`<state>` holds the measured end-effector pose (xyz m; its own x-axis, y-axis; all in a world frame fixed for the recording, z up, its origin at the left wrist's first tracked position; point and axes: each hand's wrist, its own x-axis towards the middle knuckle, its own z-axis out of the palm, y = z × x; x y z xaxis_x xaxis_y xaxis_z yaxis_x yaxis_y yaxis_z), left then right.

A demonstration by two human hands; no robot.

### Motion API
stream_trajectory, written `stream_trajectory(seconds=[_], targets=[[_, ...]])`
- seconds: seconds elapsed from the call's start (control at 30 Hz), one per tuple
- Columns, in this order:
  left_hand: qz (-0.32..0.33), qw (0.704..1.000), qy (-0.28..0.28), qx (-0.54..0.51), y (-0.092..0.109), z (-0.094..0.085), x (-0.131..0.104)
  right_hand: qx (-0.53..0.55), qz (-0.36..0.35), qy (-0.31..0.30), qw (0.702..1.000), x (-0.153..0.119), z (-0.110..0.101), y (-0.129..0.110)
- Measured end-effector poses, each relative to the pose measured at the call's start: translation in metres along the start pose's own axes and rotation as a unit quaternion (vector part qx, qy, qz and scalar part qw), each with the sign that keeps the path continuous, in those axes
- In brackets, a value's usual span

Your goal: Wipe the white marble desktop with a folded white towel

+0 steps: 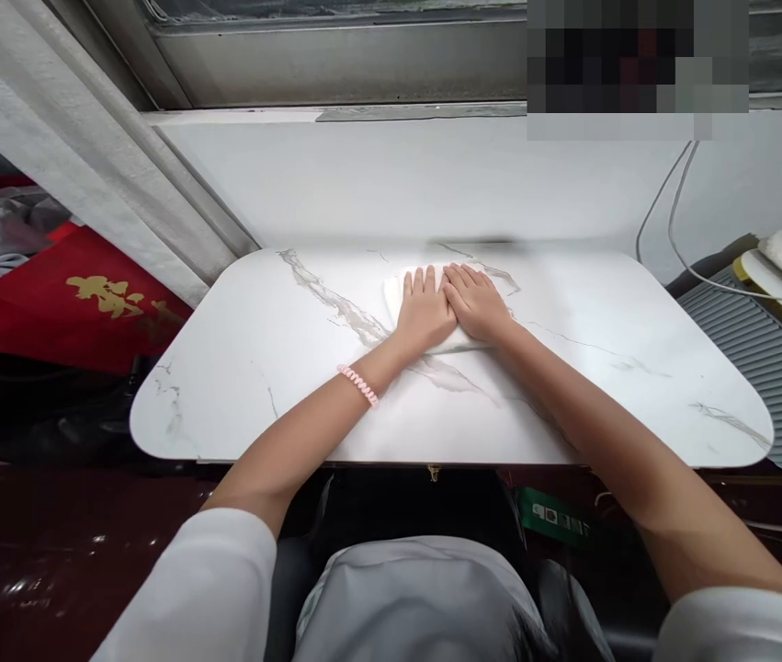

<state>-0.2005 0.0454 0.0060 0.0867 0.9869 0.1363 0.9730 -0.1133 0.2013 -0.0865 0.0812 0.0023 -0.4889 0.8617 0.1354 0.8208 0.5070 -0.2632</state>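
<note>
Head view: I see the left hand and right hand pressed flat on the white cloth, fingers extended, not gripping. It lies mid-width on the marbled tabletop. I recommend even palm pressure to limit bunching.

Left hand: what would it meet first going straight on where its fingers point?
The left hand, on the white cloth, would likely meet the white wall behind the tabletop; depth unclear.
</note>
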Motion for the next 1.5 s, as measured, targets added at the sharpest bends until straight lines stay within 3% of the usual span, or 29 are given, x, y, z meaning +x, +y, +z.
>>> stream_trajectory(seconds=[0.2, 0.47, 0.6, 0.73, 0.9, 1.1, 1.23, 1.5], targets=[[0.028, 0.999, -0.026, -0.022, 0.031, 0.000, -0.055, -0.032, 0.003, 0.006, 0.999, -0.070, -0.004, -0.002], [0.100, 0.993, -0.061, -0.034, 0.077, -0.003, -0.115, -0.034, 0.040, 0.059, 0.997, -0.165, -0.011, -0.003], [0.137, 0.987, -0.076, -0.032, 0.089, -0.005, -0.126, -0.031, 0.056, 0.082, 0.995, -0.189, -0.015, -0.004], [0.150, 0.985, -0.071, -0.041, 0.090, -0.002, -0.124, -0.024, 0.062, 0.070, 0.995, -0.190, -0.018, -0.003], [0.154, 0.984, -0.064, -0.065, 0.084, 0.004, -0.092, -0.006, 0.079, 0.048, 0.996, -0.161, -0.023, 0.014], [0.098, 0.991, -0.019, -0.086, 0.083, 0.016, -0.007, 0.016, 0.108, 0.046, 0.993, -0.086, -0.029, 0.067], [0.072, 0.993, -0.025, -0.094, 0.080, 0.022, 0.045, 0.012, 0.115, 0.050, 0.992, -0.046, -0.030, 0.097], [0.091, 0.992, -0.015, -0.087, 0.079, 0.034, 0.109, 0.005, 0.138, 0.032, 0.990, -0.001, -0.035, 0.131]])
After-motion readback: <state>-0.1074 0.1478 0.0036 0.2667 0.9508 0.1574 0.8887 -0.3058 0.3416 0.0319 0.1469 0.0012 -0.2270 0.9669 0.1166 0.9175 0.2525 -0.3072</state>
